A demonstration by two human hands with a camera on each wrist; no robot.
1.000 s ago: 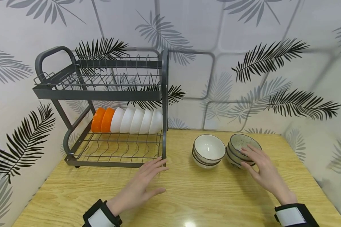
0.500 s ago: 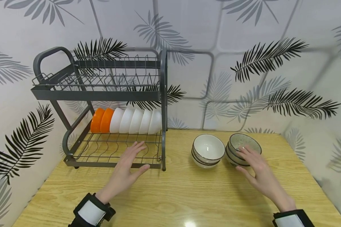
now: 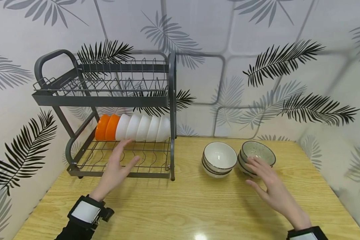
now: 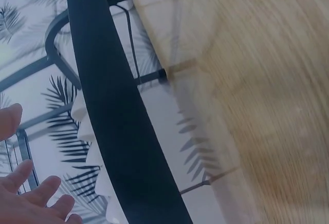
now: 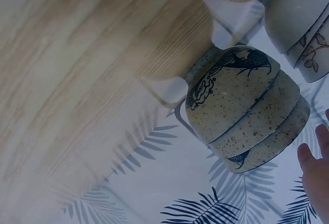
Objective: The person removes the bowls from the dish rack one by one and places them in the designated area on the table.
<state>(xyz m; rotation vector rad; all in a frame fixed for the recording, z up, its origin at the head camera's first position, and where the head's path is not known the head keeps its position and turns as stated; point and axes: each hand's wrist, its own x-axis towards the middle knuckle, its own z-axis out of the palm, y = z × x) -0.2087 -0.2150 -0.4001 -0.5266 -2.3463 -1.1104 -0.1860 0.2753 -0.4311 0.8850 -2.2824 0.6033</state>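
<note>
My left hand reaches over the front of the dish rack's lower shelf with fingers spread and nothing held. Just beyond its fingertips, a row of white bowls and two orange bowls stand on edge on that shelf. Over at the right, my right hand is loosely extended, its fingertips overlapping the front of the speckled grey-green bowls, which are stacked together. The right wrist view shows a gap between these fingers and the stacked speckled bowls.
Left of the speckled bowls stands a stack of white bowls with dark rims. The rack's upper wire tier holds nothing. Everything stands on a wooden table against a leaf-patterned backdrop.
My left hand has moved left and up, from the rack's front right corner to before the bowls. The right hand has drifted slightly left and down. The bowls have stayed put.
</note>
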